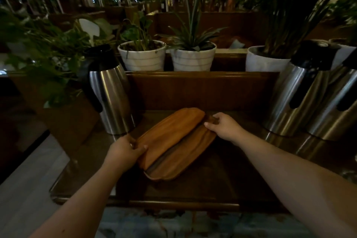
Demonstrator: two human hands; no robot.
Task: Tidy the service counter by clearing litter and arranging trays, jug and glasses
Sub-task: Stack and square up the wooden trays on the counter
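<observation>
Nearest the camera, two bare forearms reached forward over the front rail of the dark wooden service counter point(193, 193), the hands set well apart at opposite ends of a pair of wooden trays. The left hand point(123, 153) was closed on the near-left end of the upper tray point(170, 133), thumb on top and fingers curled beneath its edge. The right hand point(224, 126) lay at the far-right end, its fingers bent down onto the rim where the two trays met; whether it truly gripped or only pressed there could not be told. The upper tray sat tilted and partly overlapping the lower tray point(185, 157), both lying diagonally across the middle of the counter, with a dark gap showing between them along their length. Beyond the left hand stood a steel jug point(111, 98) with a black lid and handle, upright at the counter's left side, just beside the trays' far end. On the right side stood two more steel jugs point(301, 92), close together. Behind the counter's raised back panel, three white pots point(143, 57) held green plants, and farther off the room was dim, blurred and dotted with small lights.
</observation>
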